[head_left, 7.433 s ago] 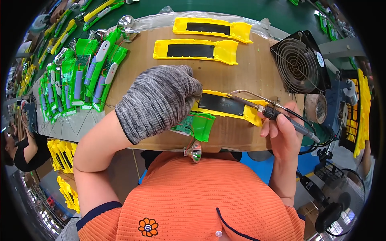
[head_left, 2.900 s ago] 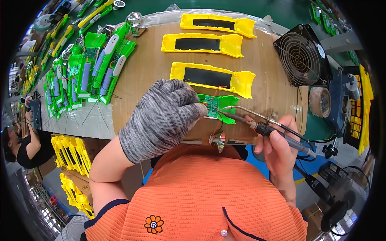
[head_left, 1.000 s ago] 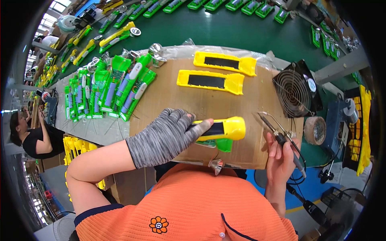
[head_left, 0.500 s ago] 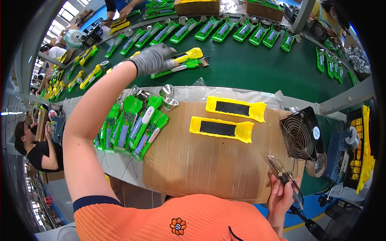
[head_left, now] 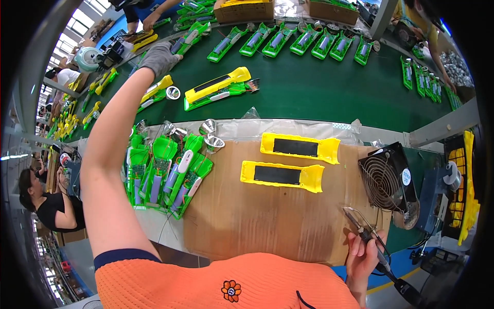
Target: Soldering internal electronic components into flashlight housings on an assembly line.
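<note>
At the upper left of the frame, my gloved left grip (head_left: 161, 58) is curling at a green casing (head_left: 193, 37), though I cannot tell whether it is pinching it. At the lower right, my right grip (head_left: 363, 253) is pinching a soldering iron (head_left: 366, 236); two yellow shells (head_left: 278, 175) are lying on cardboard (head_left: 257, 226) at centre, wired green casings (head_left: 172, 179) crowding its left.

Glossy yellow plastic shells (head_left: 311, 176), matt cardboard (head_left: 267, 226) (streaked), knit glove (head_left: 160, 59)
</note>
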A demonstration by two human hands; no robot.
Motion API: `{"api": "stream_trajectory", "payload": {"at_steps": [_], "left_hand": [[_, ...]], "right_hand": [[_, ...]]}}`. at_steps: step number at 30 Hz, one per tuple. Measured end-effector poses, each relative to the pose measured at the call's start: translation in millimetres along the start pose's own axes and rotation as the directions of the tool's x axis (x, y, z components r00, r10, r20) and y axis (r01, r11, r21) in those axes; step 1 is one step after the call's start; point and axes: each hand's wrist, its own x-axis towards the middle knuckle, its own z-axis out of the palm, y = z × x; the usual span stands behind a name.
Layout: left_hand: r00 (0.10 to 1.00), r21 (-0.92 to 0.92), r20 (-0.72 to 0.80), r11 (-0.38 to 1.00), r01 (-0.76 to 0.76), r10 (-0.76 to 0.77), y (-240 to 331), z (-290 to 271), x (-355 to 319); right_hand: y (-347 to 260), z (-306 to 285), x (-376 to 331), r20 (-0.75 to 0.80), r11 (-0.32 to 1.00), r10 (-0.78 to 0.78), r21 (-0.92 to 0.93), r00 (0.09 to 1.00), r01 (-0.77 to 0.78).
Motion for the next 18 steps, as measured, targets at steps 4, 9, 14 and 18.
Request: {"api": "stream_trajectory", "payload": {"at_steps": [4, 9, 14, 18], "left_hand": [[0.956, -0.374, -0.117, 0.88, -0.294, 0.269, 56.0, -64.9, -135.0], [0.748, -0.42, -0.115, 0.651, -0.633, 0.653, 123.3, -66.5, -297.5], [0.695, -0.181, 0.028, 0.688, -0.703, 0.718, 147.0, -35.4, -360.0], [0.731, -0.238, -0.156, 0.693, -0.681, 0.665, 156.1, -41.3, -377.1]], "right_hand": [[1.9, -5.3, -1.9, 0.001, 0.997, 0.019, 0.074, 1.0, -0.019], [5.0, -12.6, 0.9, 0.077, 0.961, 0.057, 0.265, 0.995, -0.075], [2.3, -17.6, -0.5, 0.269, 0.944, -0.03, 0.325, 0.963, -0.062], [-4.5, -12.1, -16.3, 0.295, 0.982, -0.087, 0.187, 0.952, 0.032]]}}
